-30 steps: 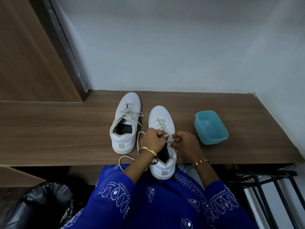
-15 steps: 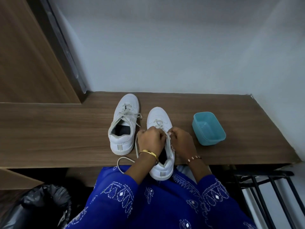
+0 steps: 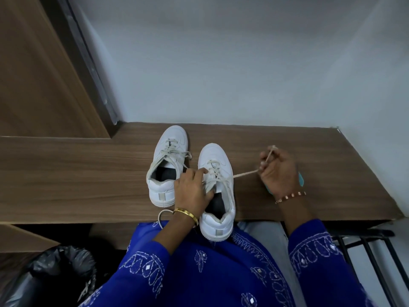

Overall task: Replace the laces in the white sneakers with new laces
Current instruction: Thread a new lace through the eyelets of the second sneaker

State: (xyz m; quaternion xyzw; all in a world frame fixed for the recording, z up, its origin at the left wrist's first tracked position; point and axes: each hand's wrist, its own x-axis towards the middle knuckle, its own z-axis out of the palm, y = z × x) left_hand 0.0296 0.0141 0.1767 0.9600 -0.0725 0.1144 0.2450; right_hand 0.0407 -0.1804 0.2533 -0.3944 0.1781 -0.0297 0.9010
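Two white sneakers stand side by side on a wooden bench (image 3: pixel 66 173). The left sneaker (image 3: pixel 167 165) is laced with cream laces. The right sneaker (image 3: pixel 218 193) sits nearer me, its heel over the bench edge. My left hand (image 3: pixel 192 191) rests on this shoe's left side and grips its collar by the tongue. My right hand (image 3: pixel 277 171) pinches the cream lace end (image 3: pixel 245 173), which runs taut from the eyelets out to the right. Another loose lace loop (image 3: pixel 163 214) hangs off the bench edge by my left wrist.
A teal plastic tub (image 3: pixel 301 179) is mostly hidden behind my right hand. A black bin bag (image 3: pixel 51 275) sits low at the left, and a black metal rack (image 3: pixel 371 251) at the lower right. A grey wall backs the bench.
My right hand has moved away from the shoe to the right, drawing the lace end out taut. My left hand stayed on the shoe.
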